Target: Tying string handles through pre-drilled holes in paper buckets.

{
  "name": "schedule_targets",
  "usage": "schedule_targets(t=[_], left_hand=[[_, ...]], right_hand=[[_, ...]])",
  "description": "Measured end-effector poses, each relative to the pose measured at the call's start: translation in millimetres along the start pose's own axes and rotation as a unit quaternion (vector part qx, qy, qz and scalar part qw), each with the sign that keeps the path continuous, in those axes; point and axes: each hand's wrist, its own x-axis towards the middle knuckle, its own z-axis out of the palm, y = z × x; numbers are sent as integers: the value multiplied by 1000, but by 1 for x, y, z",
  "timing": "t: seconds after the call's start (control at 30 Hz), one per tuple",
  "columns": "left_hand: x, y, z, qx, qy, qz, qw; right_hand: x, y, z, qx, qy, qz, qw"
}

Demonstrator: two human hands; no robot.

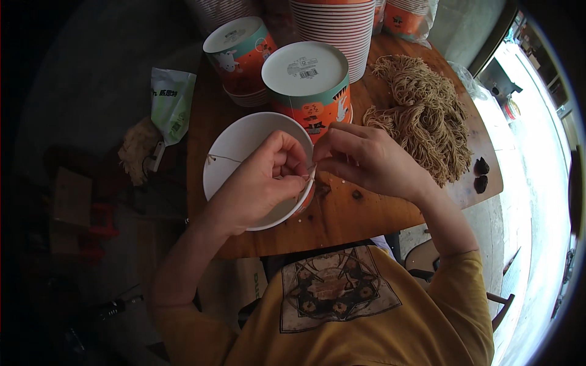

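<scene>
Bucket (227,137) at front-left corner of table (381,213); string (227,158) looks tied at left wall, right side looks unfinished. Left hand (259,180) and right hand (369,155) pinched at right rim, apparently on string.

- A brown wooden table (378,210) with dark knots and a rounded near edge fills the middle and upper right of the frame.
- At the centre, a white-lined open tub (235,137) stands near the table's front edge.
- Just behind, at upper centre, sits an upside-down orange-and-teal tub (305,67).
- At upper left of that, another upturned tub (241,61).
- At top centre, a tall stack of nested tubs (336,33).
- At right, a loose heap of tan string (430,116).
- Near the right edge, two small dark lumps (481,183).
</scene>
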Motion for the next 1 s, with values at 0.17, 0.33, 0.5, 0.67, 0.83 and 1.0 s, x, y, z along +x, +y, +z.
schedule_targets(t=[0.17,0.33,0.5,0.67,0.83,1.0], left_hand=[[1,-1,-4,-51,-3,-25,998],[0,-2,2,-46,-21,-8,999],[-2,-11,6,-1,15,36,999],[-10,-11,15,203,78,146,965],[-11,-12,16,224,92,168,956],[-9,-16,17,305,103,265,909]], right_hand=[[6,-31,-6,310,-55,256,914],[-3,-2,13,392,2,213,895],[2,-16,5,9,44,32,998],[-6,-16,23,-96,129,-1,987],[-3,-24,24,-79,126,15,989],[-3,-21,26,-49,124,33,991]])
